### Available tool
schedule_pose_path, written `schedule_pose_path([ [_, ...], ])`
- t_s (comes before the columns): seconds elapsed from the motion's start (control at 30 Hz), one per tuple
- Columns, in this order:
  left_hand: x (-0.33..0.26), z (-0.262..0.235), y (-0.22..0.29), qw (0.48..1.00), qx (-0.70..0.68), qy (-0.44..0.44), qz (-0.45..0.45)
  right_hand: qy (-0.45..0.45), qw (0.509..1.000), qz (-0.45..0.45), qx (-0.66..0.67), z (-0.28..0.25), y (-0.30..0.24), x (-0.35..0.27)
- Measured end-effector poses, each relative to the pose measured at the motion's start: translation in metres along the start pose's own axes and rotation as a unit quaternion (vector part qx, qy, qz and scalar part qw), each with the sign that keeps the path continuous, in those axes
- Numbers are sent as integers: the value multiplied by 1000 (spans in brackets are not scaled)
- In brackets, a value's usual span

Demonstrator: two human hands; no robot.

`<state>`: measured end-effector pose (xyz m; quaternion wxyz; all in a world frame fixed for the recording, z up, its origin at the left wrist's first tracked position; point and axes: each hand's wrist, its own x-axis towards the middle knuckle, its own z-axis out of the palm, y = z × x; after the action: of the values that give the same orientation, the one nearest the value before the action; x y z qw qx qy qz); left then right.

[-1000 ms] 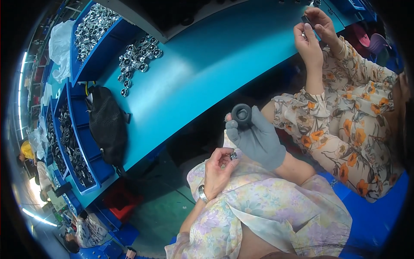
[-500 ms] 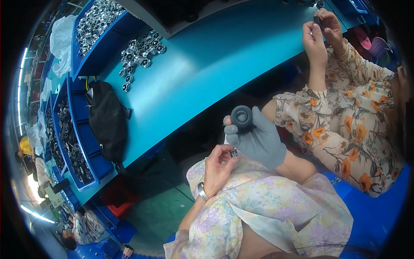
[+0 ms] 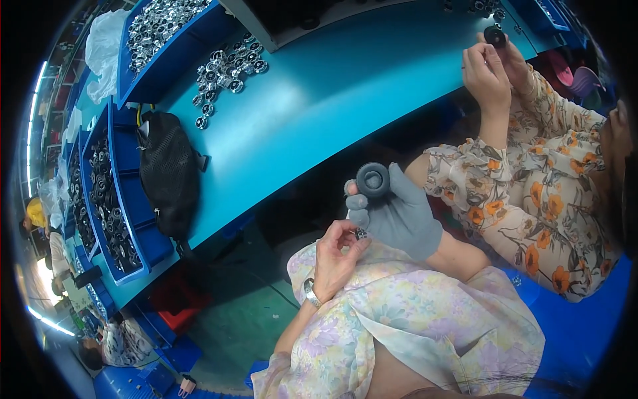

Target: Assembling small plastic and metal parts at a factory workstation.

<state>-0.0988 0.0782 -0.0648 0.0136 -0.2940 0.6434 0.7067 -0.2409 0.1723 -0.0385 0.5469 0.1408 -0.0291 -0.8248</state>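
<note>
Your gloved right hand (image 3: 399,216) clamps a black round part (image 3: 373,179); your left hand (image 3: 337,256) pinches a small metal piece (image 3: 361,234), just off the teal table's (image 3: 332,100) edge.

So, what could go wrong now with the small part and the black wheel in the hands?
The left hand pinches a tiny metal part with its fingertips above the lap, away from the blue table; it could slip and fall to the floor. The gloved right hand holds the black wheel only at its fingertips, so pushing the part in might tip it loose.
</note>
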Motion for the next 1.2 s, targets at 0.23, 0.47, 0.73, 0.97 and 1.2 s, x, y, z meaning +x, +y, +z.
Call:
schedule_pose_path([
  [0.23, -9, -14, 6, 996, -87, 13, 12, 95, 823, -109, -550, 9, 6, -1],
  [0.47, -25, -31, 27, 989, -145, 15, 13, -8, 510, -258, -821, 20, 7, 0],
  [0.73, -35, -34, 33, 984, -174, 22, 30, -32, 500, -256, -827, 22, 13, -4],
  [0.97, -40, -38, 39, 982, -176, 37, 54, -18, 539, -263, -800, 17, 20, -6],
  [1.2, -39, -37, 38, 963, -260, 32, 61, -26, 528, -227, -818, 17, 17, -7],
])
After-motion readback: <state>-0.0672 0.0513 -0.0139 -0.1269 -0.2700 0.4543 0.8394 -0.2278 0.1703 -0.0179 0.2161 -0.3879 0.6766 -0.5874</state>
